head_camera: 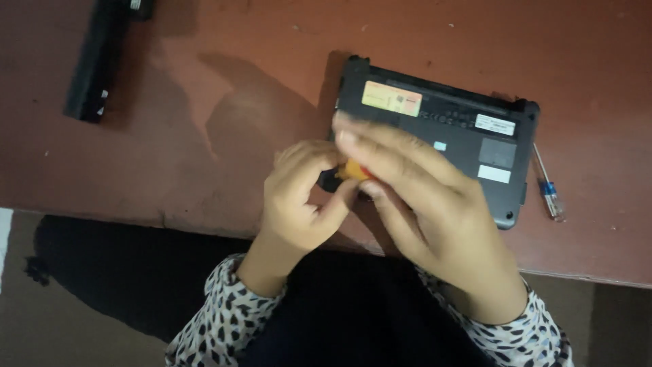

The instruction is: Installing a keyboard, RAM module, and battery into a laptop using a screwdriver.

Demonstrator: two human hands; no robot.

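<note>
**2 hands close on an orange piece at a laptop's corner**

Head view: The left hand [299,197] and the right hand [414,197] meet over the near left corner of a small black laptop [468,136], which lies underside up on the reddish-brown worktop [204,102]. Both hands are clenched around a small orange object [353,170], pinched between the left thumb and the right fingers; what it is cannot be told, as the fingers cover most of it. The right hand's fingers reach across the laptop's base, hiding its corner. A slim screwdriver [547,185] with a blue and clear handle lies just beside the laptop's right edge. A long black battery bar [95,61] lies well apart, at the far left. Spotted sleeves [224,319] cover both wrists.
</note>
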